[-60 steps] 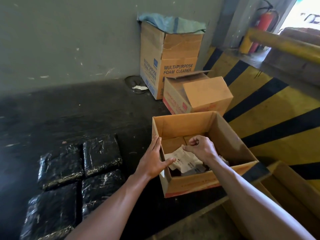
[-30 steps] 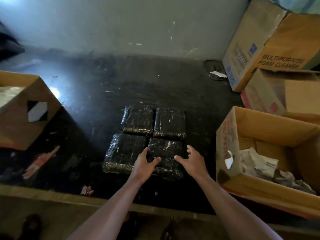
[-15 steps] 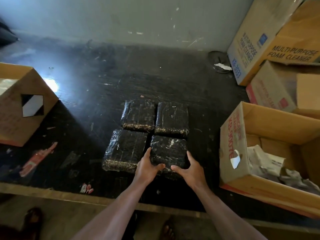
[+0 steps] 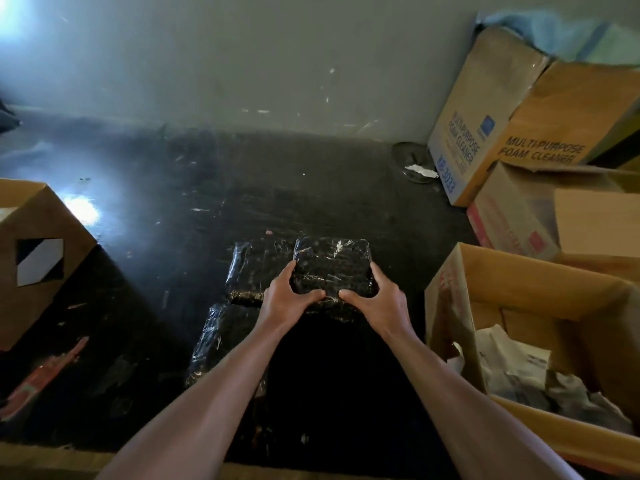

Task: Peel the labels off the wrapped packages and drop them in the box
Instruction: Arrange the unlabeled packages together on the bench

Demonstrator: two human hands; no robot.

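A black wrapped package [image 4: 332, 268] was held above the dark floor [image 4: 166, 237], gripped at its near corners by both hands. The left hand [image 4: 287, 296] was closed on the near-left corner, thumb laid across the top and fingers curled underneath; the right hand [image 4: 375, 299] clasped the near-right corner in the same manner. Whether a label remained on the package could not be told. Two more wrapped packages were seen on the floor, one [image 4: 256, 268] just left of the lifted one and another [image 4: 225, 344] nearer, partly covered by the left forearm. The floor was scuffed, black and glossy, with a bright glare patch [image 4: 81, 211] at the left. It was bounded behind by a grey, marked wall [image 4: 259, 64]. An open cardboard box [image 4: 512, 271] holding crumpled peeled labels [image 4: 512, 362] stood at the right. Behind it, a foam-cleaner carton [image 4: 485, 133] was set against the wall, and another brown box [image 4: 38, 258] stood at the left.
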